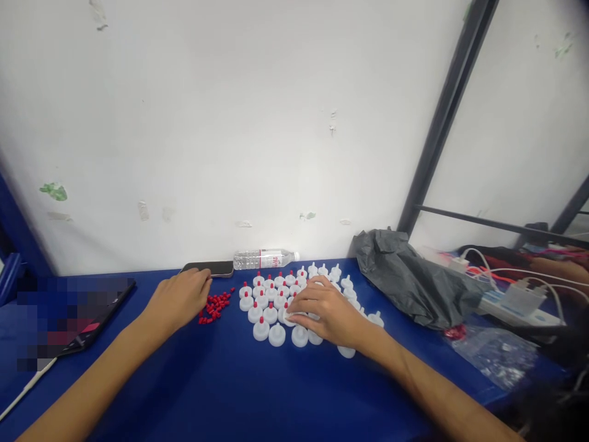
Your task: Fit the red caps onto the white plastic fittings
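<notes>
My left hand (180, 298) is beside a loose pile of small red caps (214, 309), its fingers bent and close together; whatever is in them is hidden. My right hand (326, 309) reaches over a group of white nozzle lids (277, 334) standing spout up. Its thumb and fingers close around one white nozzle lid (286, 315) at the group's middle. Many lids on the left side carry a red tip cap (261, 320). Those at the back right and along the front show bare white spouts. My right hand covers some lids.
A phone (221, 268) and a clear plastic bottle (264, 259) lie along the wall. At left is a dark laptop-like device (99, 316) with a white cable. A grey plastic bag (409, 282), a power strip (524, 307) with cables and a clear bag (497, 356) occupy the right side.
</notes>
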`<state>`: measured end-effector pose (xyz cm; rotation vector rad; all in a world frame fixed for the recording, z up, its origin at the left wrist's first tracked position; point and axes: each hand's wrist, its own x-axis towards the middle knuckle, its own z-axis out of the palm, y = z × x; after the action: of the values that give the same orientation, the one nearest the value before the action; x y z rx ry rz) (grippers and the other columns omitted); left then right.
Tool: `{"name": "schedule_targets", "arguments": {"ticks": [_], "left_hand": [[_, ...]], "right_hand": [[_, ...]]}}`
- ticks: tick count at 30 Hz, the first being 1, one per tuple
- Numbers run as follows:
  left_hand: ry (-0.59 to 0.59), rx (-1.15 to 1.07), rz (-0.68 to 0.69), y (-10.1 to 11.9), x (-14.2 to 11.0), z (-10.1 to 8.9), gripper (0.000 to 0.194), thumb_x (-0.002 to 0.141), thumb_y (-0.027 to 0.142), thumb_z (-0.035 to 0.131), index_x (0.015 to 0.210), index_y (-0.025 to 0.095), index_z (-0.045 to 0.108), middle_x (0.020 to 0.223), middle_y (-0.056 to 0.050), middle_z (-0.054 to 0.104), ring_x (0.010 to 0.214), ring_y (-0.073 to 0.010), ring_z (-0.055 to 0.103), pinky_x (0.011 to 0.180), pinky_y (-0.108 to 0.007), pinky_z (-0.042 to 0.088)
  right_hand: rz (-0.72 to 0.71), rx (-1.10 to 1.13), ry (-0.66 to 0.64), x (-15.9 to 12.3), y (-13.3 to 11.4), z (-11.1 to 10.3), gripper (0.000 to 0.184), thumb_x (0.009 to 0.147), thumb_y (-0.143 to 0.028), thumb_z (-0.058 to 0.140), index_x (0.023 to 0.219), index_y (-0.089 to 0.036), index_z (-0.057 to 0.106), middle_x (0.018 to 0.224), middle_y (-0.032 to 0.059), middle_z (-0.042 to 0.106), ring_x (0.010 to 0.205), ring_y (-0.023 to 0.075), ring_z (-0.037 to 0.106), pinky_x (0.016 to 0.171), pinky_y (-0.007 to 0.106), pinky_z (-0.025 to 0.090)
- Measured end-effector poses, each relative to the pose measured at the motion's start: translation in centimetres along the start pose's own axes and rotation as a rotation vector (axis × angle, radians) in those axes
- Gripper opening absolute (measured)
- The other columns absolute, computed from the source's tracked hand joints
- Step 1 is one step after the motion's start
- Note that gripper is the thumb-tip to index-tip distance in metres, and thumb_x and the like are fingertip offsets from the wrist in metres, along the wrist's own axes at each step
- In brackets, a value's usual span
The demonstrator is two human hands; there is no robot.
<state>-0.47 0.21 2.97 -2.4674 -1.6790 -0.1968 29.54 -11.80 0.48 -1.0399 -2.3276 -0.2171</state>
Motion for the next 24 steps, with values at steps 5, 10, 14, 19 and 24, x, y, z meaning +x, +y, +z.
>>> {"name": "schedule_targets", "arguments": {"ticks": [5, 10, 14, 19, 24], "left_hand": [[0.126, -0.155, 0.34, 4.0, -1.8, -0.5, 0.039, 0.103, 0.041, 0.024, 0.086, 0.024, 0.055, 0.085, -0.004, 0.069, 0.084, -0.0245, 0.067, 0.07, -0.034, 0.04], [0.104, -0.144, 0.523, 6.8, -3.2, 1.1, 0.037, 0.103, 0.044, 0.028, 0.088, 0.025, 0.056, 0.082, -0.004, 0.071, 0.075, -0.0264, 0.068, 0.062, -0.036, 0.036], [0.095, -0.084, 0.554, 7.4, -3.5, 1.9, 0.032, 0.102, 0.039, 0.031, 0.089, 0.024, 0.057, 0.08, -0.005, 0.073, 0.071, -0.0272, 0.069, 0.058, -0.036, 0.034], [0.071, -0.063, 0.564, 7.2, -3.7, 1.7, 0.027, 0.1, 0.031, 0.034, 0.084, 0.024, 0.055, 0.078, -0.004, 0.072, 0.067, -0.0258, 0.068, 0.057, -0.035, 0.03], [0.144, -0.072, 0.52, 6.9, -3.5, 1.1, 0.028, 0.101, 0.033, 0.034, 0.083, 0.024, 0.054, 0.076, -0.003, 0.071, 0.067, -0.0254, 0.068, 0.056, -0.035, 0.026]], "right_hand": [[-0.002, 0.007, -0.058, 0.0, 0.0, 0.2, 0.014, 0.097, -0.031, 0.063, 0.106, -0.026, 0.073, 0.097, 0.0011, 0.076, 0.087, 0.0152, 0.067, 0.096, 0.039, 0.039], [0.005, -0.016, -0.052, 0.0, -0.1, 0.3, 0.014, 0.097, -0.03, 0.063, 0.105, -0.026, 0.074, 0.093, -0.0013, 0.075, 0.086, 0.0131, 0.067, 0.097, 0.037, 0.037], [0.017, -0.022, -0.06, 0.0, -0.1, 0.3, 0.015, 0.098, -0.031, 0.062, 0.105, -0.025, 0.074, 0.092, -0.0017, 0.075, 0.084, 0.0126, 0.066, 0.097, 0.037, 0.036], [0.028, -0.015, -0.096, -0.2, 0.0, 0.3, 0.016, 0.099, -0.03, 0.059, 0.104, -0.025, 0.073, 0.089, -0.0021, 0.075, 0.081, 0.0128, 0.066, 0.096, 0.037, 0.036], [0.039, -0.021, -0.068, -0.1, -0.1, 0.4, 0.016, 0.099, -0.032, 0.059, 0.103, -0.024, 0.072, 0.092, -0.0008, 0.076, 0.085, 0.0135, 0.067, 0.096, 0.036, 0.035]]}}
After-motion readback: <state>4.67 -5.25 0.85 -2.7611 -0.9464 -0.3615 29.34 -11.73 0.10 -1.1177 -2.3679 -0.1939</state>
